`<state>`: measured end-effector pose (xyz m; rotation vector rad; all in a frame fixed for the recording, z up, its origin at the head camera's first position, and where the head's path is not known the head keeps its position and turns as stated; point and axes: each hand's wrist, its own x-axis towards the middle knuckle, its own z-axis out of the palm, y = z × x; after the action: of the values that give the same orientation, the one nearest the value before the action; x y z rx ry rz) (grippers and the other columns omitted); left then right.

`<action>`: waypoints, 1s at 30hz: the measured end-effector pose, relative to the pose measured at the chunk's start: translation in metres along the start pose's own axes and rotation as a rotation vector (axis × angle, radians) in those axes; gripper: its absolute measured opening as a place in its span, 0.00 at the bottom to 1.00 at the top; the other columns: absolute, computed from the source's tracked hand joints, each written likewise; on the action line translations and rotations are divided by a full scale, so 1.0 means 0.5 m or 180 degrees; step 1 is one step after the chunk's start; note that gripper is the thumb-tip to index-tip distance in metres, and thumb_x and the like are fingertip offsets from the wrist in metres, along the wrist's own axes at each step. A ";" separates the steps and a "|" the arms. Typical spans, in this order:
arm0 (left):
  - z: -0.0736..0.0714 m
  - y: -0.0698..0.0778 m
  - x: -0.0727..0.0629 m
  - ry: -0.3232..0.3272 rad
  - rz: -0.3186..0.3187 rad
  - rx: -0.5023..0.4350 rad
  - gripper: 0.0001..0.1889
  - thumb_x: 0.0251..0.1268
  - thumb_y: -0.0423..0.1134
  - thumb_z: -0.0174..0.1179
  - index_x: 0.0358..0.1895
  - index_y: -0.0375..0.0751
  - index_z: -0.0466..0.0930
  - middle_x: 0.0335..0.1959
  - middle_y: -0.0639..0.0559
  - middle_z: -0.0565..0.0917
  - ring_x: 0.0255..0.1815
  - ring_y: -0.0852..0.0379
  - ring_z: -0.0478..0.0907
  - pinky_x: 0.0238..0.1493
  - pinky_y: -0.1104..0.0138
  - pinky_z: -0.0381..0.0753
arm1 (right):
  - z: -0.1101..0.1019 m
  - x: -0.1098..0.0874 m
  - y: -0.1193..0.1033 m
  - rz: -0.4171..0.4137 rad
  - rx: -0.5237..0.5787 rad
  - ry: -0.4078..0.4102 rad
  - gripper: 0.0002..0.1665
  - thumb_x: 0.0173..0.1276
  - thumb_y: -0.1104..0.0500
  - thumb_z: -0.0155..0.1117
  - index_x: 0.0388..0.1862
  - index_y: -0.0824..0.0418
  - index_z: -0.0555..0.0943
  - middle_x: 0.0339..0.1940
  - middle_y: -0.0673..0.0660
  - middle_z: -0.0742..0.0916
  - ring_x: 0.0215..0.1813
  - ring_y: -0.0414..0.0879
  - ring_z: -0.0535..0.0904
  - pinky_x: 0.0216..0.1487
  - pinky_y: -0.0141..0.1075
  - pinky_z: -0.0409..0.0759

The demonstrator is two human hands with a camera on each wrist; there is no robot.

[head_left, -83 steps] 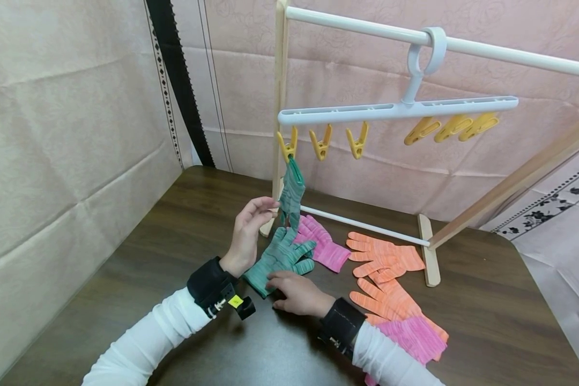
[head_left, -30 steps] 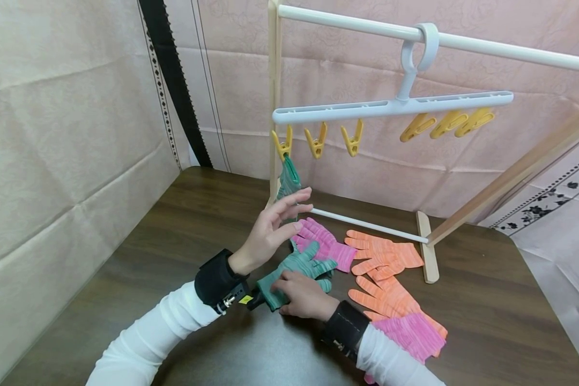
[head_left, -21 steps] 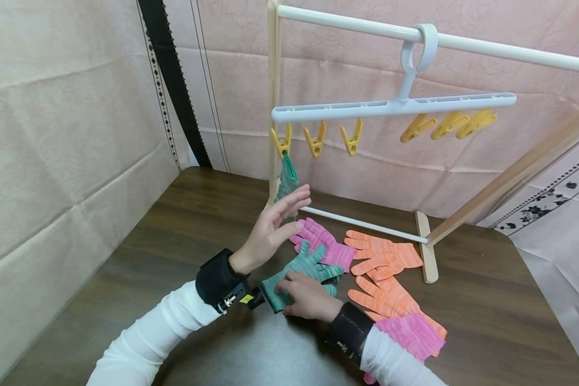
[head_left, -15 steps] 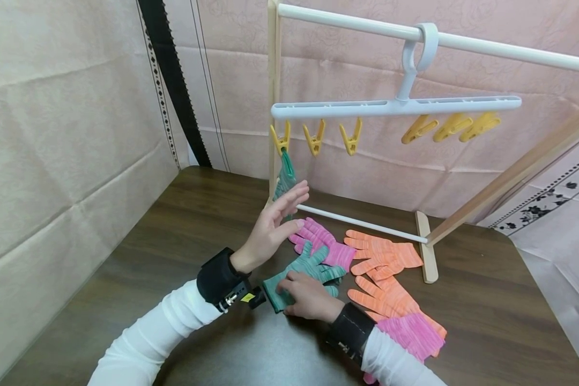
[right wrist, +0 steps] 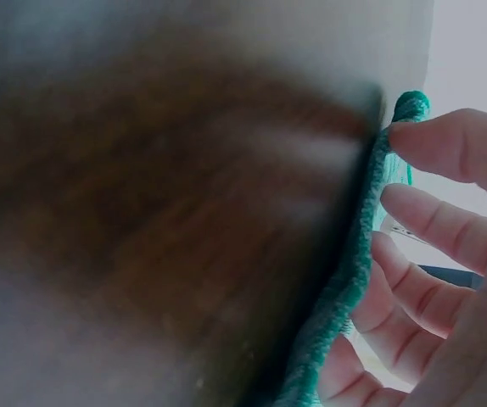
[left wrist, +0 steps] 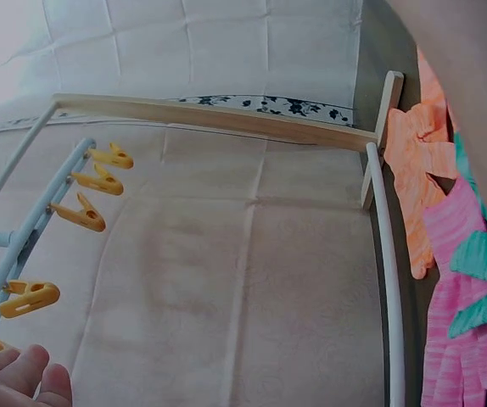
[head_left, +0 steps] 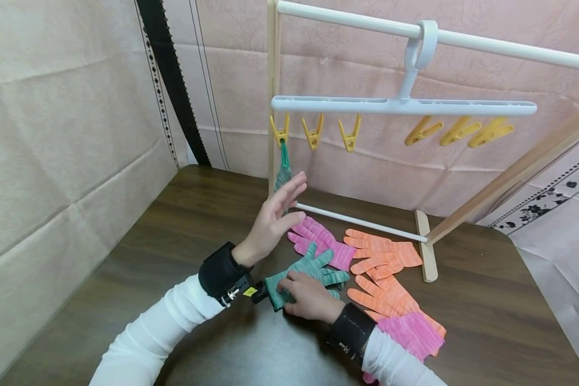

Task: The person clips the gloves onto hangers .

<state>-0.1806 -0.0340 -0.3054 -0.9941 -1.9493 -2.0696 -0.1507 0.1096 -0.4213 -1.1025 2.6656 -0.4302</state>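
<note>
My left hand (head_left: pixel 272 217) is raised with straight fingers, directly in front of a green glove (head_left: pixel 283 166) hanging from the leftmost yellow clothespin (head_left: pixel 281 130). The hand covers the glove's lower part; whether they touch I cannot tell. On the table, my right hand (head_left: pixel 311 296) rests on another green glove (head_left: pixel 276 287), fingertips near its cuff. The right wrist view has the thumb and fingers (right wrist: pixel 430 225) all on the upper side of this green glove (right wrist: pixel 358 263), which lies against the tabletop. Fingertips of the left hand (left wrist: pixel 19 377) show at the lower left of the left wrist view.
A light blue hanger (head_left: pixel 347 105) with several yellow clothespins (head_left: pixel 349 134) hangs on a white rod (head_left: pixel 347 17) of a wooden stand (head_left: pixel 428 262). Pink (head_left: pixel 320 241) and orange gloves (head_left: pixel 383 252) lie right of the hands. A pink glove (head_left: pixel 412 333) partly covers an orange one.
My left hand has moved right and then slightly up. The green glove on the table has slid right under my right hand. The hanger has swivelled, turning the hanging glove edge-on.
</note>
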 end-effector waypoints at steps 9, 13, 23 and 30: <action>-0.002 0.014 0.028 0.0085 -0.0085 -0.0210 0.32 0.56 0.31 0.44 0.66 0.31 0.46 0.69 0.42 0.51 0.70 0.50 0.49 0.66 0.53 0.48 | -0.004 0.002 -0.005 0.0018 0.0004 -0.0053 0.18 0.53 0.52 0.65 0.44 0.53 0.77 0.35 0.48 0.74 0.33 0.38 0.66 0.30 0.26 0.65; -0.001 0.024 0.040 0.0060 -0.0140 -0.0270 0.33 0.57 0.30 0.44 0.67 0.32 0.44 0.70 0.42 0.49 0.70 0.52 0.47 0.67 0.54 0.46 | -0.004 0.004 -0.007 0.0047 -0.0020 -0.0086 0.21 0.52 0.47 0.66 0.44 0.53 0.76 0.38 0.49 0.75 0.37 0.40 0.68 0.33 0.27 0.67; -0.002 0.037 0.068 0.0096 -0.0432 -0.0549 0.34 0.58 0.30 0.44 0.68 0.37 0.41 0.71 0.48 0.46 0.71 0.56 0.42 0.69 0.56 0.40 | -0.010 0.011 -0.018 0.0192 -0.0027 -0.0148 0.22 0.54 0.49 0.64 0.47 0.54 0.76 0.43 0.53 0.76 0.40 0.42 0.69 0.36 0.30 0.70; -0.005 0.034 0.083 0.0178 -0.0619 -0.0651 0.34 0.59 0.31 0.44 0.68 0.39 0.40 0.71 0.50 0.45 0.71 0.57 0.42 0.69 0.57 0.42 | -0.015 0.013 -0.025 0.0115 -0.0063 -0.0061 0.15 0.55 0.55 0.62 0.43 0.56 0.76 0.36 0.54 0.77 0.34 0.43 0.69 0.30 0.29 0.67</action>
<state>-0.2049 -0.0251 -0.2690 -0.7974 -1.9047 -2.4150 -0.1495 0.0980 -0.4107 -1.0567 2.6742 -0.3853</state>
